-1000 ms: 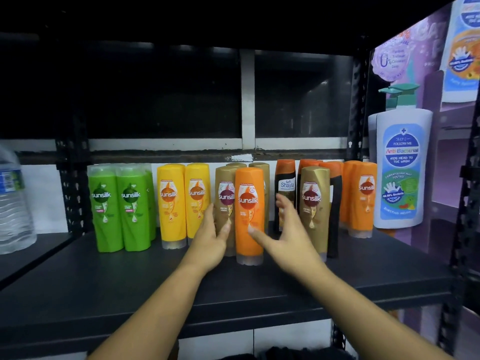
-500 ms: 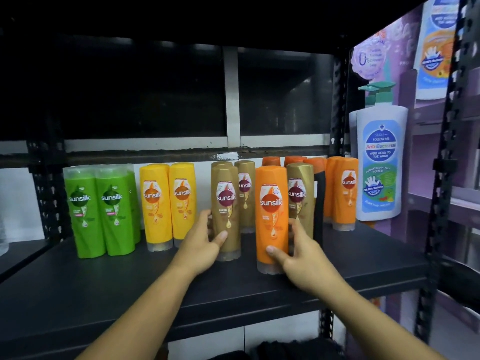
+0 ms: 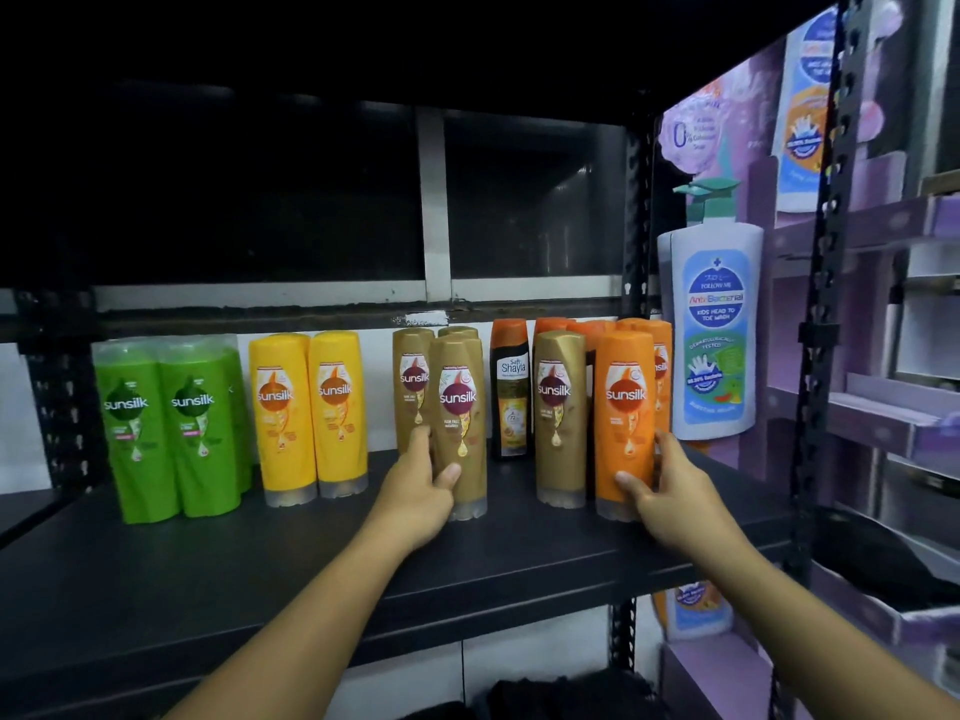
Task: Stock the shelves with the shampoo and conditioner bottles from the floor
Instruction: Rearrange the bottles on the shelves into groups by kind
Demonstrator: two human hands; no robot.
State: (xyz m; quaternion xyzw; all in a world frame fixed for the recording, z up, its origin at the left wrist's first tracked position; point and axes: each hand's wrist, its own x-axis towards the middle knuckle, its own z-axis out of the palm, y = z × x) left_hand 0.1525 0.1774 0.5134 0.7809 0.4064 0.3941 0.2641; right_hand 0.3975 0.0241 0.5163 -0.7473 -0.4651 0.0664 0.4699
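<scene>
Shampoo bottles (image 3: 335, 407) of glossy plastic, oval and narrowing downward, stand upright on translucent caps on the matte dark shelf (image 3: 260, 563). The left hand (image 3: 418, 491) has its grip clamped on the brown bottle (image 3: 460, 407), thumb in front. The right hand (image 3: 662, 496) has its grip clamped low on the orange bottle (image 3: 626, 402). Half a second ago the orange bottle stood just beside the brown one; now it stands right of a second brown bottle (image 3: 558, 407), and a black bottle (image 3: 511, 397) with an orange top shows in the gap between
</scene>
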